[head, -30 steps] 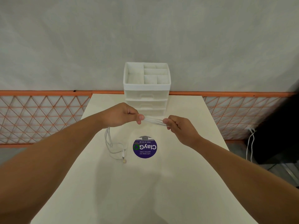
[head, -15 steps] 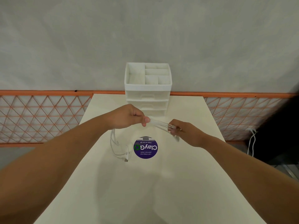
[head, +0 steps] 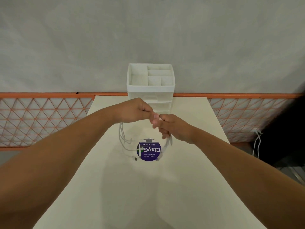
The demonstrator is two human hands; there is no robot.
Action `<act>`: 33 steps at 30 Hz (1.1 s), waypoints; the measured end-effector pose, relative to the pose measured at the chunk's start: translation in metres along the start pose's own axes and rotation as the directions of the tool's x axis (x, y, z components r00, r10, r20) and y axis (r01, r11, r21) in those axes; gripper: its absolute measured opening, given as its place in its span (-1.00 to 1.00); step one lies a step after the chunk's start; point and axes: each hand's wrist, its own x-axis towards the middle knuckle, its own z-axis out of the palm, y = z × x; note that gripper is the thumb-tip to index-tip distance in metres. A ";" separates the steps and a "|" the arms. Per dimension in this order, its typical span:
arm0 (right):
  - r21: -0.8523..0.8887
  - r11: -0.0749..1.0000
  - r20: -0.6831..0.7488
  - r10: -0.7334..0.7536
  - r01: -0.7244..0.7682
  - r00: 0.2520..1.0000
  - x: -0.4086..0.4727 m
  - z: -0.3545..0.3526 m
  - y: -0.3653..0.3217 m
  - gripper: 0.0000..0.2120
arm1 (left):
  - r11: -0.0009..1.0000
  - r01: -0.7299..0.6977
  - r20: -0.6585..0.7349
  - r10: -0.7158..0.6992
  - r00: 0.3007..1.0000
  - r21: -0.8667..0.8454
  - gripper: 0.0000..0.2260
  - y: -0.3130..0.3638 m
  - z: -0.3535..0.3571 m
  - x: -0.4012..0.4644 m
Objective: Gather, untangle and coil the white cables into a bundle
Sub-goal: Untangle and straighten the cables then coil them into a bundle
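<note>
Several thin white cables (head: 122, 138) hang in loops above the cream table (head: 148, 195). My left hand (head: 133, 111) pinches them near its thumb, and strands drop below it to the left. My right hand (head: 171, 128) is right beside the left, fingers curled round the other run of cables (head: 167, 143), which hangs down under it. The plug ends (head: 135, 158) dangle close to the table near a round purple sticker (head: 148, 150). The two hands almost touch.
A white plastic drawer organiser (head: 151, 90) with open top compartments stands at the table's far edge, just behind my hands. An orange lattice rail (head: 46, 116) runs behind the table. Another white cord (head: 257, 142) hangs off to the right, beside a dark object.
My right hand has moved left and up to meet my left hand. The stretch of cable that was taut between them now hangs as a loop below my right hand.
</note>
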 end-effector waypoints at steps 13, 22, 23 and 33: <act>-0.271 0.955 -0.077 0.102 -0.120 0.992 -0.025 -0.030 0.044 -0.59 | 0.996 0.082 -0.021 -0.083 0.996 -0.047 -0.74 -0.013 0.015 -0.014; -0.664 0.713 -0.037 0.268 -0.224 0.963 -0.022 -0.051 0.069 -0.65 | 0.994 0.096 -0.008 -0.097 0.995 -0.054 -0.75 -0.012 0.014 -0.014; -0.703 0.671 -0.081 0.257 -0.238 0.963 -0.022 -0.055 0.074 -0.61 | 0.994 0.101 -0.016 -0.102 0.995 -0.050 -0.75 -0.013 0.012 -0.015; -0.145 0.989 0.029 -0.004 0.009 1.000 -0.003 0.004 0.000 -0.60 | 0.999 0.039 -0.034 -0.039 0.999 -0.002 -0.74 -0.004 0.006 -0.014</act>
